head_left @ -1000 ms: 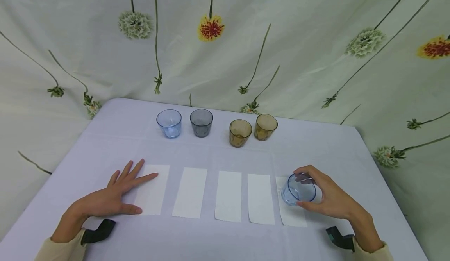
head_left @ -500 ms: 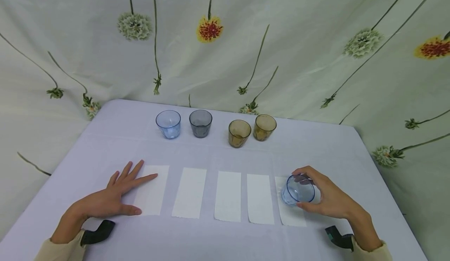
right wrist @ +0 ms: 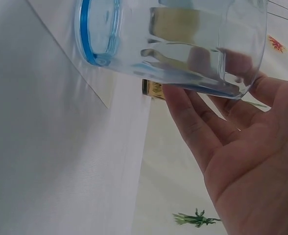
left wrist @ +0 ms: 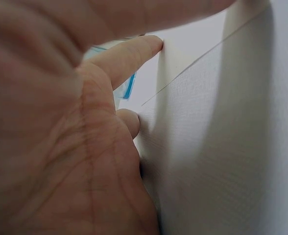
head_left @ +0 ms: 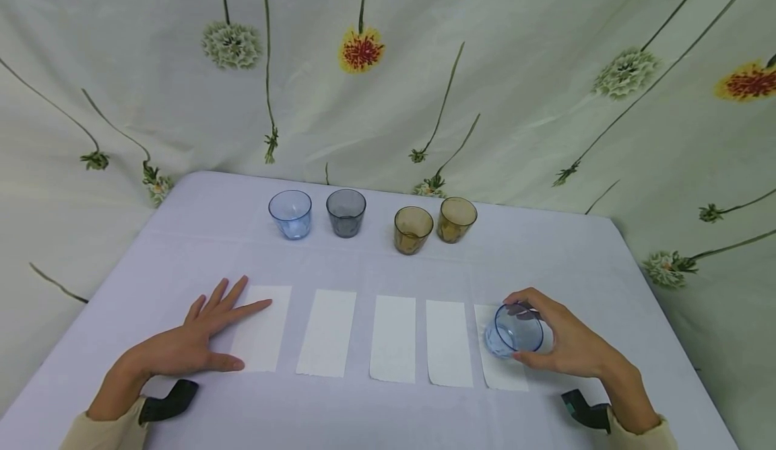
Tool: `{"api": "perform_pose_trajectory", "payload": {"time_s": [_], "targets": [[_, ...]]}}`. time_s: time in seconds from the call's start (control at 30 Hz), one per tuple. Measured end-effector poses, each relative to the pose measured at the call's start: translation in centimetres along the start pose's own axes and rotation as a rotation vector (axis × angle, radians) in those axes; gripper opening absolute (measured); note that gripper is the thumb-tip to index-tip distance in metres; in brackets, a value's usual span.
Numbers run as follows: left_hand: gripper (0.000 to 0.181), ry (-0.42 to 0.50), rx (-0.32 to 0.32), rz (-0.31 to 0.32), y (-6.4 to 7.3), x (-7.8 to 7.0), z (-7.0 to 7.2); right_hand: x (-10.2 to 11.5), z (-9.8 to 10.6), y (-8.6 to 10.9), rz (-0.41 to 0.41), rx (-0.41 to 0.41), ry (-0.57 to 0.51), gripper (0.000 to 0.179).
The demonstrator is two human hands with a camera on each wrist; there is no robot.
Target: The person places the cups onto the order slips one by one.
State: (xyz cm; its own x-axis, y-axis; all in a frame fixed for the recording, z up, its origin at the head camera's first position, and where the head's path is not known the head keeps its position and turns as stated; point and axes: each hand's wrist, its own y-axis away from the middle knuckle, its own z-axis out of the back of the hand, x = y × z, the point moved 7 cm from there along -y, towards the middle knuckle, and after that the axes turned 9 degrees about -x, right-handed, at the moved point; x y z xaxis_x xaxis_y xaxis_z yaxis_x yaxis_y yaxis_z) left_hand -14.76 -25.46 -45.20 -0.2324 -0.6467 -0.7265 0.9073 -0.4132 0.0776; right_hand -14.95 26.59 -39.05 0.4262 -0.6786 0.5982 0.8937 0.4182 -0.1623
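My right hand holds a clear blue drinking glass by its sides, thumb on the near side and fingers on the far side. The glass is upright at the rightmost white paper strip. In the right wrist view, its thick blue base sits close to the paper; I cannot tell whether they touch. My left hand rests on the table with spread fingers. Its index fingertip and thumb tip reach the edge of the leftmost paper strip. In the left wrist view, the palm faces the camera, holding nothing.
Along the back stand a blue glass, a grey glass and two amber glasses, one nearer and one behind it. Several white paper strips lie in a row across the white tablecloth. A flowered curtain hangs behind the table.
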Motion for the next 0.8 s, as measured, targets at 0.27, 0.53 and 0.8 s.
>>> {"api": "perform_pose_trajectory", "payload": {"time_s": [0.27, 0.53, 0.8], "targets": [[0.085, 0.004, 0.000, 0.003, 0.02, -0.05, 0.00, -0.05, -0.04, 0.06, 0.003, 0.008, -0.025, 0.076], [0.086, 0.001, -0.002, 0.010, 0.04, 0.06, -0.03, -0.06, -0.15, 0.05, 0.000, 0.015, -0.030, 0.076], [0.086, -0.007, -0.010, -0.008, 0.05, -0.08, 0.04, -0.03, -0.20, 0.03, 0.006, 0.018, -0.041, 0.076]]}}
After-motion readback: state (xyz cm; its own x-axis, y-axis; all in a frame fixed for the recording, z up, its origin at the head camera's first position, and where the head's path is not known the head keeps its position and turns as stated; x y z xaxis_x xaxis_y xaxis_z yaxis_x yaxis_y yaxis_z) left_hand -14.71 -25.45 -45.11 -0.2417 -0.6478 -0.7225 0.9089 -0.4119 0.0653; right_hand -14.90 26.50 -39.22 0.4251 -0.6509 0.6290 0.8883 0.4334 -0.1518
